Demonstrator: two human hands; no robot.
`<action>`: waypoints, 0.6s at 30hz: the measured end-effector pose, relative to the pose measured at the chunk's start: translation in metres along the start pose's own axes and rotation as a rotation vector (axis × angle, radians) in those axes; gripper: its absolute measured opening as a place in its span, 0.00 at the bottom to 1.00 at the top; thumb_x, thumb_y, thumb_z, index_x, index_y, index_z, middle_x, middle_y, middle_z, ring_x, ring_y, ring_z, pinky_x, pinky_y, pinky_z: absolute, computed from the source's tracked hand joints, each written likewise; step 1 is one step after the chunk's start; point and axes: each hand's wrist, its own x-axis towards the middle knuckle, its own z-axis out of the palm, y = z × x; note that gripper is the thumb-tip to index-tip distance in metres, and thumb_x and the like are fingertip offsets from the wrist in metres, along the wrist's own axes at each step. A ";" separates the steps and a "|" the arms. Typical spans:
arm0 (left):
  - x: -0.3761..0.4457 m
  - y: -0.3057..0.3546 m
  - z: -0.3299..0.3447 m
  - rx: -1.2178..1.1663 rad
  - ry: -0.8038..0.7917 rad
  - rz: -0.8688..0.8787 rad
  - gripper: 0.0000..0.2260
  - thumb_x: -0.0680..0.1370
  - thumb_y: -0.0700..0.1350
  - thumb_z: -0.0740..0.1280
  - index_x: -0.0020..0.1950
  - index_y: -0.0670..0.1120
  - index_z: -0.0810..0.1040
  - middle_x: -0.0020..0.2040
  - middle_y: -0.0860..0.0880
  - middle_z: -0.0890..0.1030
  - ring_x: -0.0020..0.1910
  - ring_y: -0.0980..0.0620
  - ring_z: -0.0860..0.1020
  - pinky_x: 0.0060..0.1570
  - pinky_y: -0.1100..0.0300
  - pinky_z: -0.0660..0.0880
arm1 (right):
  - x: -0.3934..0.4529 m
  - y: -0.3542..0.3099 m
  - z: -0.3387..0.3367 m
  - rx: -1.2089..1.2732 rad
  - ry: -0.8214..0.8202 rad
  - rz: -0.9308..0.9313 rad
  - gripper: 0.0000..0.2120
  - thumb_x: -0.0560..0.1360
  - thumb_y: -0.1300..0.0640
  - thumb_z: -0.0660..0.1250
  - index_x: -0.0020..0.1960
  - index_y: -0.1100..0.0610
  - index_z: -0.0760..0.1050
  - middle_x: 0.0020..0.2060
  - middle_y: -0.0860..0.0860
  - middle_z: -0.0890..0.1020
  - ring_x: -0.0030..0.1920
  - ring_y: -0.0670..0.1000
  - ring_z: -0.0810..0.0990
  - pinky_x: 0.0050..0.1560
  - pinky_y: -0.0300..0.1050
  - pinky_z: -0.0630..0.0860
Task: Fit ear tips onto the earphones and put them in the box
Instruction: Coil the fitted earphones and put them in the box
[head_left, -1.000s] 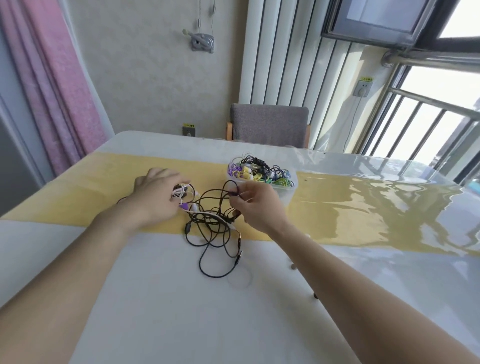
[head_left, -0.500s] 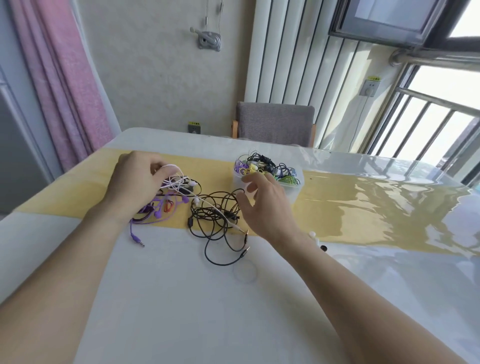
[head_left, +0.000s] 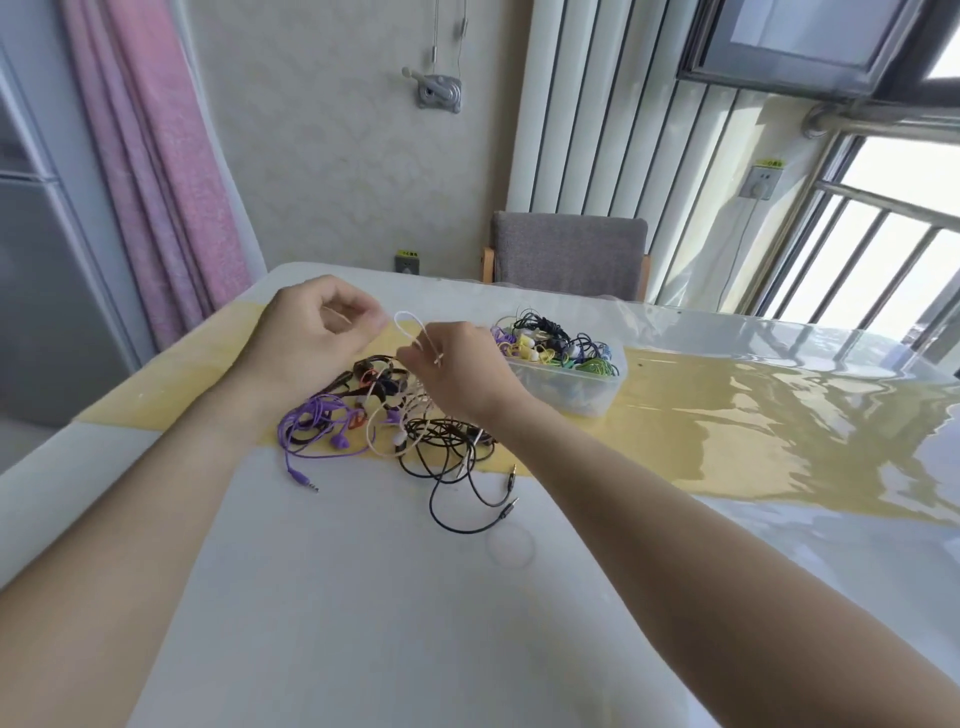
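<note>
A tangle of wired earphones lies on the table: purple earphones at the left, black earphones at the right, white earphones between them. Both hands are raised over the pile. My left hand has curled fingers and pinches one end of the white earphone cable. My right hand pinches the same cable a little lower, so a white loop stands between the two hands. A clear plastic box full of coloured earphones sits just right of my right hand.
The table is white with a yellow runner under a glossy transparent cover. A grey chair stands at the far edge. A pink curtain hangs at the left, a window with railings at the right.
Both hands rose off the pile. My right hand moved left from the box and took hold of the white cable, which my left hand has lifted. The purple earphones now lie uncovered.
</note>
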 end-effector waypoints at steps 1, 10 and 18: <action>0.000 -0.008 -0.007 0.221 0.047 -0.015 0.08 0.76 0.49 0.72 0.51 0.47 0.79 0.47 0.49 0.81 0.39 0.52 0.78 0.43 0.59 0.71 | 0.003 0.003 0.000 -0.037 -0.008 0.020 0.17 0.80 0.56 0.67 0.35 0.60 0.69 0.36 0.61 0.78 0.39 0.59 0.73 0.37 0.48 0.63; -0.011 -0.031 -0.034 0.740 -0.349 -0.206 0.08 0.67 0.51 0.79 0.34 0.50 0.83 0.29 0.48 0.81 0.31 0.50 0.75 0.31 0.58 0.70 | -0.001 0.023 -0.008 -0.130 -0.052 0.043 0.15 0.76 0.53 0.72 0.58 0.60 0.79 0.46 0.53 0.83 0.46 0.53 0.80 0.44 0.44 0.73; -0.002 0.020 -0.040 0.177 -0.310 -0.042 0.12 0.68 0.56 0.74 0.42 0.48 0.86 0.35 0.54 0.83 0.32 0.59 0.73 0.36 0.65 0.70 | -0.021 0.022 -0.033 0.186 0.144 -0.160 0.21 0.72 0.47 0.75 0.62 0.51 0.77 0.58 0.49 0.75 0.54 0.46 0.77 0.50 0.36 0.70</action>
